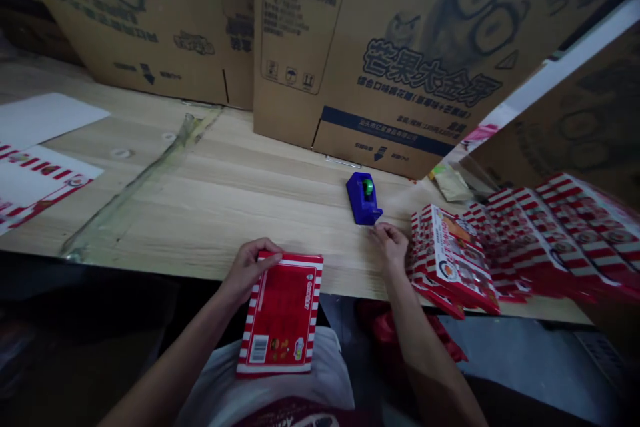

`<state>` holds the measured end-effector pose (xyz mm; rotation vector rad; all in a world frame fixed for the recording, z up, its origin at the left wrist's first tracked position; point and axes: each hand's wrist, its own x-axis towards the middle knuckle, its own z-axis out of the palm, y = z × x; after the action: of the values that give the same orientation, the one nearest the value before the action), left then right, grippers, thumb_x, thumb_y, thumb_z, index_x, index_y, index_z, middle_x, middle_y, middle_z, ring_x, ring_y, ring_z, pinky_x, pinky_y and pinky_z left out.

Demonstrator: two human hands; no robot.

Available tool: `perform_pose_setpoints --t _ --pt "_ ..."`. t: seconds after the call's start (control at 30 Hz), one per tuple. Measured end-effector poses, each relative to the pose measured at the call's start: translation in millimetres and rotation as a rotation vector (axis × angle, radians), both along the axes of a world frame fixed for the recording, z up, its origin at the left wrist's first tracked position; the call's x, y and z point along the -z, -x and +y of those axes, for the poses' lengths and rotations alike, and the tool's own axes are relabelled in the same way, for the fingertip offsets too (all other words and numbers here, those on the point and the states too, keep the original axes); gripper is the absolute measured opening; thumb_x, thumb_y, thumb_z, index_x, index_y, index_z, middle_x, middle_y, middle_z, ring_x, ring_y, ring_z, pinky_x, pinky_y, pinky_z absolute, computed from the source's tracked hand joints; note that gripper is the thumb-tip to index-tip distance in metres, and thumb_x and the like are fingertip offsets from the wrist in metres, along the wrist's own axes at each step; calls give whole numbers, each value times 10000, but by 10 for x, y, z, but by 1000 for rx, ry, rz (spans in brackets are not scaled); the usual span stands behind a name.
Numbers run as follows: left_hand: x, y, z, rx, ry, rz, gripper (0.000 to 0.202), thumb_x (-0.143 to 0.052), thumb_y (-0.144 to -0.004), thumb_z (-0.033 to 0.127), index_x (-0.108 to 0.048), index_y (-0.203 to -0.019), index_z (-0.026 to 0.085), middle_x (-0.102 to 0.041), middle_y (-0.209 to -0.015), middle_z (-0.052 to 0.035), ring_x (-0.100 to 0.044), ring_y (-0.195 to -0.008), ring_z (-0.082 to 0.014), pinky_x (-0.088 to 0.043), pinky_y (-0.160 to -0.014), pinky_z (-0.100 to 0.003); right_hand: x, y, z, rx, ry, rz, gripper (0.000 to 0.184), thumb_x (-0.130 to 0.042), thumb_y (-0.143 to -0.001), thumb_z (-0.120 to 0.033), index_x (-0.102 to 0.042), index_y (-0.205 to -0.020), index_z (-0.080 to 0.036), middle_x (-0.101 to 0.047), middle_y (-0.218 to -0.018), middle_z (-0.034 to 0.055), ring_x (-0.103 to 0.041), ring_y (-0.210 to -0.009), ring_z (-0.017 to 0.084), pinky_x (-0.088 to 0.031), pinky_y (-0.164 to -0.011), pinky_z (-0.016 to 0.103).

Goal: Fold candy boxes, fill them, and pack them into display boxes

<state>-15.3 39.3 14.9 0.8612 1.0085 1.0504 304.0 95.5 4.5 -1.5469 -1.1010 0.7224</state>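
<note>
Head view: left hand (pixel 246 271) grips a glossy striped red packet (pixel 281 313).

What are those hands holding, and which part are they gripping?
The left hand holds a red-and-white striped packet by its top edge, near the corner. The right hand holds nothing; it rests on the wooden table beside a blue tape dispenser.

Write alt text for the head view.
The left hand holds a red-and-white striped packet, while the right hand rests on a wooden table beside a blue tape dispenser and stacked matching packets.
</note>
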Motion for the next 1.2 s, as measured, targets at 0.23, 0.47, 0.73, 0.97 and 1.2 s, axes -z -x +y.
perform_pose_setpoints --t 0.23,0.47,0.73,0.97,1.2 --pt "-36 -119 9 95 -59 -35 245 -748 -699 328 -591 -678 141 -593 -663 9 -511 -586 -111 -381 -579 -219 -830 763 59 -1210 212 -213 301 -652 -787 -435 -640 -695 -149 -594 -767 23 -548 -735 145 -447 -691 263" --pt "-78 -117 -24 91 -120 2 246 -738 -718 332 -586 -686 142 -595 -672 8 -512 -609 -114 -374 -600 -220 -895 1274 252 -1371 217 -739 263 -771 -677 -338 -612 -614 -138 -564 -622 -20 -483 -573 101 -321 -522 211" --pt "-298 -117 -191 169 -196 6 221 -714 -759 343 -608 -723 152 -617 -794 -22 -553 -739 -149 -412 -678 -240 -448 1180 186 -1497 917 174 596 -843 -432 -540 -647 -822 -134 -639 -691 -21 -568 -562 116 -441 -532 219" --pt "-332 -80 -191 119 -204 82 240 -700 -758 376 -603 -719 159 -606 -748 -21 -539 -696 -151 -420 -648 -241 -661 1128 158 -1461 605 11 393 -732 -685 -520 -654 -730 -137 -599 -617 -27 -518 -550 97 -404 -550 208" --pt "-497 75 -200 83 -328 273 321 -794 -662 348 -706 -950 236 -632 -1114 -80 -559 -1078 -290 -480 -842 -328 -1323 1058 -226 -1235 149 -759 191 -762 -732 -322 -690 -716 -147 -583 -613 -28 -488 -581 97 -321 -551 212"
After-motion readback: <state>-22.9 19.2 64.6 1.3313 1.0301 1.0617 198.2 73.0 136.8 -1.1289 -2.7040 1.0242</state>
